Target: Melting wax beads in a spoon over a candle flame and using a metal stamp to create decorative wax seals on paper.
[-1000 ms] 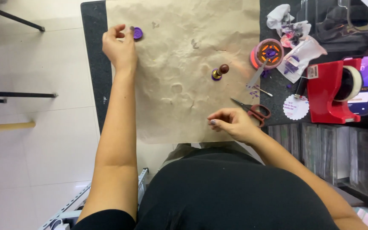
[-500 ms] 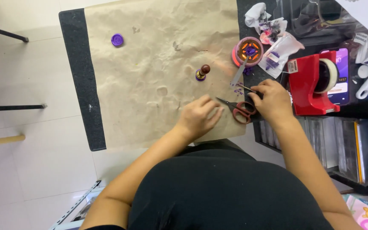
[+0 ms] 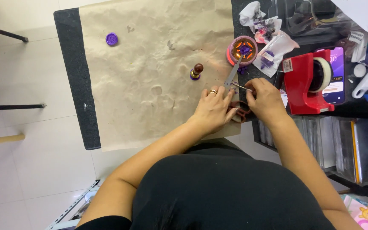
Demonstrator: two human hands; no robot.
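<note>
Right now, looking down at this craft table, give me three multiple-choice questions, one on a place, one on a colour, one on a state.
1. Where does the purple disc lie?
A on the brown paper
B inside the tape dispenser
C on the floor

2. What colour is the tape dispenser?
A green
B red
C white

3. What are both hands doing?
A resting in the lap
B lifting the paper
C at the scissors

Answers: 1 A, it sits on the paper's far left corner. 2 B, its body is red. 3 C, left hand and right hand meet at the scissors.
</note>
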